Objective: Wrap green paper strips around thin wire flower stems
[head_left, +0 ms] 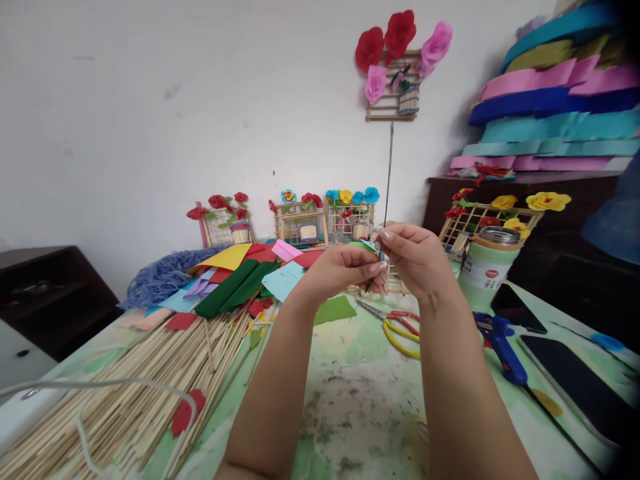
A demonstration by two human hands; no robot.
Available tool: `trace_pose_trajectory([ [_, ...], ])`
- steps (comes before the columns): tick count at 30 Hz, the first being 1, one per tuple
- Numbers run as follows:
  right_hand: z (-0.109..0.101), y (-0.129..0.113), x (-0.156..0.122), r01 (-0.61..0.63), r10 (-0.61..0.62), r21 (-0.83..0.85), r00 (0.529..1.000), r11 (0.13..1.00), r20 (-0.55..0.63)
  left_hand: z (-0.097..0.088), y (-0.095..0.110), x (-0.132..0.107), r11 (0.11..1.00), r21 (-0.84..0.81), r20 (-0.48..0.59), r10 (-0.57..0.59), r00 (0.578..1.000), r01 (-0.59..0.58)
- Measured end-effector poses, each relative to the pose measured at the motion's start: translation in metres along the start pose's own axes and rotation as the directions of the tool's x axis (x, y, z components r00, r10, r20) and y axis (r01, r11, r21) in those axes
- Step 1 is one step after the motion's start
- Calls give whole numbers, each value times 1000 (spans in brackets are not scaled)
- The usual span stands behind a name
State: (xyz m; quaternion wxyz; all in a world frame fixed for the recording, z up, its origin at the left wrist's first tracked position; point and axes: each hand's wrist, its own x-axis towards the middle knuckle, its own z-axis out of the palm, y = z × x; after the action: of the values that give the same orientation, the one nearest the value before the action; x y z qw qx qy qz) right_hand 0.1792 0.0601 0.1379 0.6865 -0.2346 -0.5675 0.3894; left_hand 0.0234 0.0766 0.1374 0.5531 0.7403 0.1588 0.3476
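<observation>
A thin dark green stem (389, 173) stands nearly upright in front of me, its top end level with the foot of the wall decoration. My left hand (350, 267) pinches it near its lower end between thumb and fingers. Just above, my right hand (407, 253) also pinches the stem, the fingertips of both hands close together. Below my hands on the table lie scissors (403, 330) with red and yellow handles and a piece of green paper (335, 310).
Bamboo sticks (115, 387) and coloured paper (240, 280) cover the left side, with a white cable (125, 381) across. At right are a blue glue gun (505, 347), a phone (575, 380) and a green jar (487, 267). Flowered stick frames (300, 223) line the wall.
</observation>
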Motion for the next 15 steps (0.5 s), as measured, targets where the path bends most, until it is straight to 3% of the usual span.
trace_pose_trajectory([
  [12,5,1,3,24,-21,26,993,999,-115,1,2,-1,1000,22,-13,9,1000,-8],
  [15,1,0,1,-40,41,25,998,999,-41,1,2,-1,1000,-4,-8,-7,1000,7],
])
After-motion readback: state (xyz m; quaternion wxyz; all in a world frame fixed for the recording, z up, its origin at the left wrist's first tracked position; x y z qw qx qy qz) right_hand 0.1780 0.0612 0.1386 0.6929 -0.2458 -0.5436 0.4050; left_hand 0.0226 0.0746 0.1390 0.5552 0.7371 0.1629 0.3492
